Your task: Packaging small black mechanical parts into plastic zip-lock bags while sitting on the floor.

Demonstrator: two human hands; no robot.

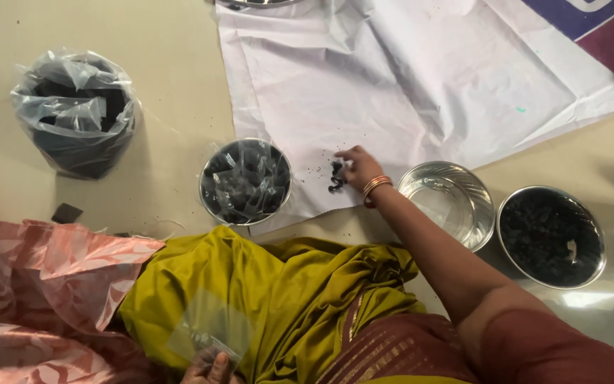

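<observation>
1. A white sheet (406, 78) lies spread on the beige floor (172, 92).
2. An olive-yellow cloth (286, 299) covers the person's lap.
3. A plastic-lined black pot (76, 114) stands far left.
4. A steel bowl of dark material (552, 236) sits beside an empty steel bowl (449, 203); another steel bowl of filled packets (245, 180) rests at the sheet's edge.
5. The right hand (360, 168) reaches onto the sheet, fingers curled around a small pile of black pieces (336, 178).
6. The left hand (211, 368) pinches a clear plastic pouch (211, 331) over the lap.
</observation>
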